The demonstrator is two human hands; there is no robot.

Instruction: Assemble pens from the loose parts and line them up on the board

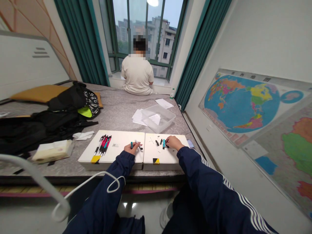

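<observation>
My left hand (133, 148) is over the right side of the left white box (124, 138). Its fingers are closed on a teal pen barrel (132, 145) and a white pen part with a dark end (139, 146). On the right white box (156, 157), my right hand (174, 143) has its fingertips pinched at a small black pen part (166, 143). Just left of those fingers lies a teal pen part (163, 144). Black pen pieces (157, 142) and thin white pieces are scattered beside it. Several pens (103, 144), red, black and teal, lie in a row on the left box.
Behind the boxes sits a clear plastic bin (168, 118) by loose papers (138, 116). A tissue pack (52, 151) and black clothing (48, 120) lie at left. A white cable (92, 177) crosses in front of my left sleeve. Another person (137, 73) sits by the window.
</observation>
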